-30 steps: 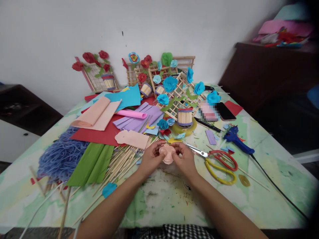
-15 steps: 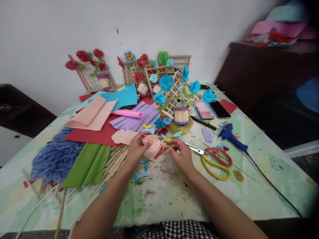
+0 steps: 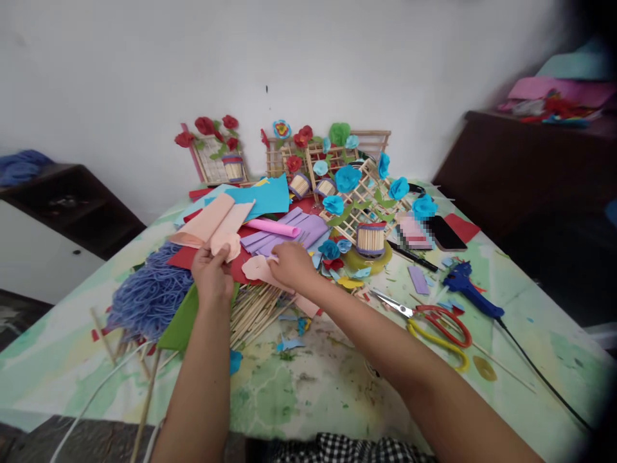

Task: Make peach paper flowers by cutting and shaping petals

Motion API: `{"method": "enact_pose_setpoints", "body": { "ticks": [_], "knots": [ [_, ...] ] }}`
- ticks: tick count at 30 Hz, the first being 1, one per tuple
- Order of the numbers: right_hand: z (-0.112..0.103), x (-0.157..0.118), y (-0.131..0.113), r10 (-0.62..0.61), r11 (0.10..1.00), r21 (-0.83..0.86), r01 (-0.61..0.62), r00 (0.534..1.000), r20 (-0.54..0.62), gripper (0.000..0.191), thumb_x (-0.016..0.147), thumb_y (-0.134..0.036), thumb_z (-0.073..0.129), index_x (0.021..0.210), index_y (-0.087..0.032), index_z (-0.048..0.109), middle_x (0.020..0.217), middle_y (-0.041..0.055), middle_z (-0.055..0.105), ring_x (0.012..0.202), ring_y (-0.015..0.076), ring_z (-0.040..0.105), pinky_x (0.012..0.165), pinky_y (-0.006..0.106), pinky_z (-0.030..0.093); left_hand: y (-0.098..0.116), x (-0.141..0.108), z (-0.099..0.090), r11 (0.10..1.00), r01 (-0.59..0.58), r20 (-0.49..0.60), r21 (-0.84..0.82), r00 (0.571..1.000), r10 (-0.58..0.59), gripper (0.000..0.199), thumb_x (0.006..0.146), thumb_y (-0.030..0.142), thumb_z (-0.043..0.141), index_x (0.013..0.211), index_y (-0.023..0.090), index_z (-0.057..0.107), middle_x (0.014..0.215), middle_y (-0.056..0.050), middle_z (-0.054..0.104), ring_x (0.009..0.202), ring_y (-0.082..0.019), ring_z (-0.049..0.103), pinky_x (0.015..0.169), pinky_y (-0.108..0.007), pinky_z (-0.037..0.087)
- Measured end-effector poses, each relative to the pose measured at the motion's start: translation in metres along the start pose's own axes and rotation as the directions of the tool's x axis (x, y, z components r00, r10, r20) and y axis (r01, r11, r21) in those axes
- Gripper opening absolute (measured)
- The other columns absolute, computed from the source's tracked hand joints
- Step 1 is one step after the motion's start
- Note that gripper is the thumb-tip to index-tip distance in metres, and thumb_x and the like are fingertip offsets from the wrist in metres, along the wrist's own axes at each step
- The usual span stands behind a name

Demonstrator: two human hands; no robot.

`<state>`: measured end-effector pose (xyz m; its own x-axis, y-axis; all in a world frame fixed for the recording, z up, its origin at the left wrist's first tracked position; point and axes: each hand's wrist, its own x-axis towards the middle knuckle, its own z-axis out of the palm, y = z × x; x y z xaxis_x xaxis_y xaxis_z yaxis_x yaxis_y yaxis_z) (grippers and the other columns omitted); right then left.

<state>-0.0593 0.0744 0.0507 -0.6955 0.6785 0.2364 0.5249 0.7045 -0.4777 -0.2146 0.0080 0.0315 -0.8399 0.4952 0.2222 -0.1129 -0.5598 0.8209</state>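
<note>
My left hand (image 3: 212, 273) pinches a round peach paper piece (image 3: 226, 246) between thumb and fingers, above the red sheet. To its right, my right hand (image 3: 292, 265) is closed at a second pale peach cut piece (image 3: 260, 268), its fingertips at that piece's edge; what they grip is too small to make out. Folded peach paper (image 3: 209, 222) lies just beyond my left hand. Purple folded strips (image 3: 308, 233) and a rolled pink sheet (image 3: 274, 226) are behind my right hand. Thin sticks (image 3: 253, 315) lie below it.
Scissors (image 3: 424, 318) and a blue glue gun (image 3: 470, 290) with a black cable lie on the right. Blue yarn (image 3: 149, 292) and green paper (image 3: 180, 321) are on the left. A stick lattice with blue paper flowers (image 3: 348, 178) stands behind, near a phone (image 3: 446, 233).
Both hands have moved left relative to the table. The left hand carries the round peach piece over the red sheet; the right hand has come to the other peach piece. The view has shifted left.
</note>
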Motion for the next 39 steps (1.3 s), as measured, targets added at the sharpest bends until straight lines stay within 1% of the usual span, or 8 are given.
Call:
{"method": "enact_pose_setpoints", "body": {
  "ticks": [5,9,14,19,24,30,35,39],
  "knots": [
    [0.034,0.055,-0.02,0.076,0.997,0.003,-0.077,0.995,0.06,0.018,0.058,-0.023,0.072,0.068,-0.009,0.067,0.087,0.0217,0.067,0.093,0.0371,0.057,0.077,0.042,0.04,-0.006,0.0,0.001,0.999,0.048,0.024,-0.008,0.999,-0.048,0.026,0.054,0.014,0.073,0.076,0.016,0.06,0.078,0.001,0.066,0.071,-0.011,0.062,0.07,-0.023,0.048],
    [0.039,0.057,-0.02,0.078,0.987,0.142,-0.081,0.997,0.028,0.002,0.06,-0.016,0.064,0.06,-0.014,0.062,0.074,0.012,0.067,0.078,0.0267,0.06,0.068,0.033,0.04,-0.001,-0.001,0.001,0.991,0.121,0.045,-0.054,0.992,-0.119,0.026,0.053,0.014,0.073,0.075,0.015,0.061,0.075,0.001,0.065,0.07,-0.011,0.061,0.069,-0.023,0.047],
    [0.023,0.045,-0.002,0.145,0.902,0.419,-0.102,0.987,-0.073,0.012,0.069,-0.024,0.053,0.06,-0.018,0.054,0.063,0.0013,0.058,0.063,0.0151,0.053,0.06,0.026,0.039,0.005,-0.01,0.01,0.977,0.178,0.128,-0.117,0.978,-0.162,0.021,0.053,0.014,0.073,0.072,0.014,0.062,0.071,0.001,0.065,0.068,-0.01,0.059,0.069,-0.022,0.046],
    [0.002,0.011,0.017,0.216,0.722,0.685,-0.102,0.973,-0.082,0.012,0.069,-0.029,0.048,0.062,-0.019,0.045,0.055,-0.0041,0.048,0.054,0.0109,0.048,0.053,0.022,0.04,0.001,-0.038,0.029,0.932,0.363,0.34,0.002,0.876,-0.342,0.027,0.055,0.015,0.073,0.08,0.014,0.065,0.084,-0.003,0.066,0.075,-0.014,0.061,0.069,-0.025,0.047],
    [-0.013,-0.02,0.024,0.205,0.591,0.805,-0.055,0.975,-0.084,0.011,0.066,-0.029,0.05,0.063,-0.019,0.044,0.054,-0.0057,0.043,0.049,0.0092,0.042,0.049,0.021,0.037,-0.005,-0.063,0.042,0.894,0.437,0.458,0.1,0.777,-0.432,0.022,0.057,0.018,0.074,0.077,0.015,0.065,0.075,-0.001,0.065,0.066,-0.011,0.058,0.062,-0.023,0.044],
    [-0.027,-0.035,0.019,0.141,0.642,0.765,0.051,0.973,-0.184,0.012,0.067,-0.029,0.053,0.064,-0.019,0.047,0.058,-0.0043,0.047,0.056,0.0105,0.044,0.053,0.022,0.035,-0.002,-0.067,0.044,0.932,0.356,0.458,0.067,0.819,-0.346,0.021,0.057,0.02,0.075,0.072,0.015,0.061,0.069,0.001,0.061,0.06,-0.01,0.055,0.058,-0.021,0.043],
    [-0.034,-0.039,0.01,0.066,0.703,0.7,0.129,0.967,-0.245,0.02,0.078,-0.036,0.048,0.072,-0.018,0.054,0.064,-0.0022,0.052,0.059,0.011,0.046,0.055,0.022,0.037,0.004,-0.07,0.049,0.974,0.22,0.394,0.057,0.891,-0.224,0.029,0.056,0.02,0.077,0.079,0.016,0.059,0.073,0.001,0.06,0.062,-0.01,0.056,0.06,-0.021,0.045],
    [-0.032,-0.037,0.007,0.091,0.811,0.578,0.084,0.959,-0.268,0.009,0.071,-0.025,0.055,0.072,-0.017,0.058,0.062,-0.002,0.055,0.059,0.0113,0.047,0.053,0.021,0.037,0.008,-0.075,0.051,0.994,0.101,0.391,0.038,0.914,-0.108,0.041,0.058,0.017,0.076,0.094,0.018,0.058,0.086,0.0,0.06,0.073,-0.011,0.059,0.066,-0.021,0.046]
  ]
}}
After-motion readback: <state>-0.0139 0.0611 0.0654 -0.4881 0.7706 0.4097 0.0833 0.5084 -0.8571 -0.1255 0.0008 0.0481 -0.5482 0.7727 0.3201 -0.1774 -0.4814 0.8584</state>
